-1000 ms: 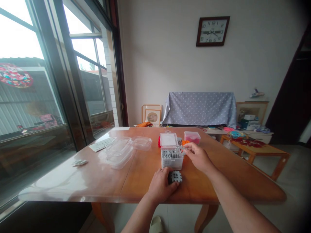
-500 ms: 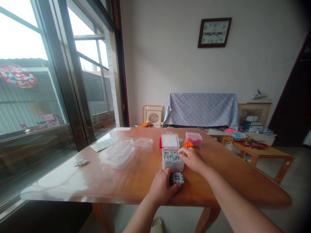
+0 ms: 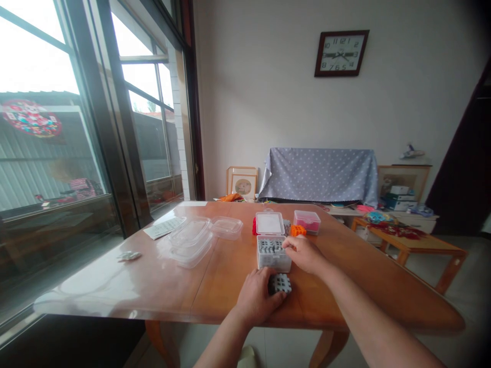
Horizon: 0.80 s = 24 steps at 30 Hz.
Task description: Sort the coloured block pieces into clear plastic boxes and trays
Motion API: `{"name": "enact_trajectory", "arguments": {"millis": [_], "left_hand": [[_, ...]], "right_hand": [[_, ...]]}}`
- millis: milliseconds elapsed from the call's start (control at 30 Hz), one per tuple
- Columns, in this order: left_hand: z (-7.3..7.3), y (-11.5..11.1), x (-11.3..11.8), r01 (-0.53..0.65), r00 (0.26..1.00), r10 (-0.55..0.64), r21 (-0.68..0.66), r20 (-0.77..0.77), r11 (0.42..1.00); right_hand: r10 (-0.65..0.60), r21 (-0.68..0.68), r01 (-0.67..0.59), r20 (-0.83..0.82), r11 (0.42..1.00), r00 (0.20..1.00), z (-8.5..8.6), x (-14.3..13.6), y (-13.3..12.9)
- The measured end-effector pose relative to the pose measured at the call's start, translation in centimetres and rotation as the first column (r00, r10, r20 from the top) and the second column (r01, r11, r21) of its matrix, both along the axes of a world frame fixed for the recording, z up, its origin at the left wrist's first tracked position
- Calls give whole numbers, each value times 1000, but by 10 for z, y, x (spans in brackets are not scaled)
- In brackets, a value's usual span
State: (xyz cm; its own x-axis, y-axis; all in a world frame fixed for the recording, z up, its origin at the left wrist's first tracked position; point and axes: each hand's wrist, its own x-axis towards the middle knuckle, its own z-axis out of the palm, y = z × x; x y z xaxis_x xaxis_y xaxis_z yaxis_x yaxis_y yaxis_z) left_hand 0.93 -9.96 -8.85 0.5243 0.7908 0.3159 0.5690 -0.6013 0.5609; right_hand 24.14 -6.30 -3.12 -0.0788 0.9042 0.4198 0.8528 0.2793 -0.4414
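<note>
My left hand (image 3: pixel 256 295) rests near the table's front edge, thumb and fingers closed around a grey block with square holes (image 3: pixel 281 283). Just beyond it stands a clear plastic box (image 3: pixel 273 263) with its lid (image 3: pixel 269 224) tipped back. Grey pieces (image 3: pixel 270 245) fill the upper part of the box. At the box's right rim is my right hand (image 3: pixel 305 253), its fingertips pinched together over the grey pieces; whatever lies between them is hidden. Behind the box sit an orange block (image 3: pixel 298 230) and a partly hidden red one (image 3: pixel 254 226).
A closed clear box with pink contents (image 3: pixel 307 222) stands at the back right. To the left are clear plastic containers (image 3: pixel 187 243), a printed sheet (image 3: pixel 164 227) and a small pale packet (image 3: pixel 129 255). A low wooden table (image 3: pixel 433 245) is off to the right.
The view has shifted slightly. My right fingertips sit a touch lower at the box's right rim. My left hand stays on the grey block.
</note>
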Motion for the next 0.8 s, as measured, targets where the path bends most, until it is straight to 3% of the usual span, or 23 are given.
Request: {"name": "enact_trajectory", "arguments": {"millis": [333,533,700,800], "left_hand": [[2,-1,1,-3,1000,3,-5,-4,1000],[-2,1,1,-21,1000,21,-13,-5,1000],[-3,3,0,-13,1000,13,-23,-8,1000],[-2,3,0,-9,1000,9,-14,-5,1000]], "right_hand": [[43,22,-43,-10,999,999,-8,1,-1],[47,242,-20,-104,970,993,-2,-9,-23],[67,64,-62,-76,996,995,-9,-27,-56],[8,-57,-9,-28,998,1000,-22,-31,-66]]}}
